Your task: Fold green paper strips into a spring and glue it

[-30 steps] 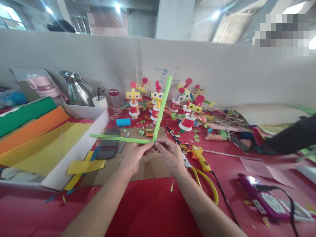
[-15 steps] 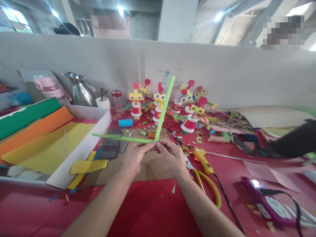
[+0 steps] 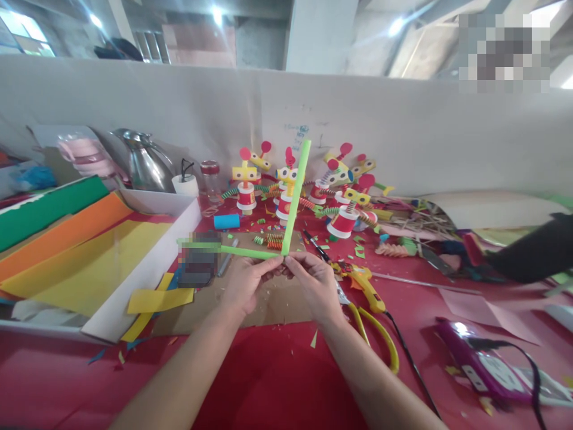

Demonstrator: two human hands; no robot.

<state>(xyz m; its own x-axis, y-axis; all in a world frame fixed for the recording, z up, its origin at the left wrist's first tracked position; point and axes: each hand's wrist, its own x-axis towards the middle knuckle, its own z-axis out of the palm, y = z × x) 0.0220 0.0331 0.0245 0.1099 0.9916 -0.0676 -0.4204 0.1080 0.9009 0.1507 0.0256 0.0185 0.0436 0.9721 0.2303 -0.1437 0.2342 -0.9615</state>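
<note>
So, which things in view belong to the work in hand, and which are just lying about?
Likely belonging:
green paper strips, pinched by left hand and right hand
folded paper springs
perhaps the glue gun

Apparently lying about:
steel jug
purple device

A glue gun [image 3: 369, 290] and coloured paper [image 3: 92, 263] suggest a workshop.

Left hand [image 3: 242, 288] and right hand [image 3: 316, 285] pinch lime-green paper strips [image 3: 296, 200]. Red-and-white paper-cup figures [image 3: 246, 195] stand near the red desk's [image 3: 416, 312] far edge.
</note>
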